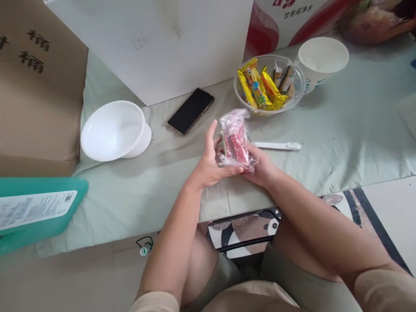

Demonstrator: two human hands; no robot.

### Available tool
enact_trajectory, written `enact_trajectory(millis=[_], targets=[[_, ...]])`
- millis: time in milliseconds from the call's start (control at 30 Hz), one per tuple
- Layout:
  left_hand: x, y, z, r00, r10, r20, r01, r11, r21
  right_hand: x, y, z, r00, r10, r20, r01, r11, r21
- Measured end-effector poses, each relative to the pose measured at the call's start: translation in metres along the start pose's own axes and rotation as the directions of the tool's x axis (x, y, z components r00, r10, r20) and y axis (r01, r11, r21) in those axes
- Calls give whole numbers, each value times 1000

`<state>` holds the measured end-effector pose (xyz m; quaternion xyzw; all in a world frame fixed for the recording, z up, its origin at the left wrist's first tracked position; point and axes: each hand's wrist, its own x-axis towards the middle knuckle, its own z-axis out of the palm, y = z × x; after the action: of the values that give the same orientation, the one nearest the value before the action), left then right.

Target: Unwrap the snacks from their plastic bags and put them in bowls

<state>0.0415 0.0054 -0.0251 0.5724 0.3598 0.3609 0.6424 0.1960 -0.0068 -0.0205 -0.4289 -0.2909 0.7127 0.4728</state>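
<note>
Between my two hands is a small red and pink package point(238, 141) wrapped in crinkled clear plastic film. My left hand point(212, 167) grips it from the left, thumb along its lower edge and one finger raised off it. From the right and below, my right hand point(262, 168) is closed around it, with most of its fingers hidden. The film bunches up loosely at the top. Just right of the package lies a slim white tool point(277, 146) with a slot near its end, partly hidden by my right hand.
A black phone point(191, 111) lies behind my hands. A clear bowl point(237, 93) holds yellow-wrapped snacks beside a white paper bucket point(321, 58). On the left are a tilted white bowl point(112, 130), a cardboard box point(39, 112) and a green package point(73, 190). A large white box point(156, 47) stands behind.
</note>
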Motion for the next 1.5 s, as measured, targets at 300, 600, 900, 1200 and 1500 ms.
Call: enact_trajectory(millis=[300,600,900,1200,1500], targets=[[8,-3,-3,999,41,-4,-41,999,-20,5,2,-6,990,0,138,1,1000,-6],[9,-5,-4,966,118,-232,-65,972,227,4,0,-1,983,-177,51,183,967,-179],[6,-6,-23,865,236,-442,-144,962,232,-9,-9,-33,717,-697,23,200,175,-964],[4,-4,-37,780,241,-578,-125,964,233,-12,-16,-64,842,-538,34,8,-50,-999],[7,-8,-15,833,232,-502,-23,922,387,-23,-6,-13,923,-371,103,379,827,-417]])
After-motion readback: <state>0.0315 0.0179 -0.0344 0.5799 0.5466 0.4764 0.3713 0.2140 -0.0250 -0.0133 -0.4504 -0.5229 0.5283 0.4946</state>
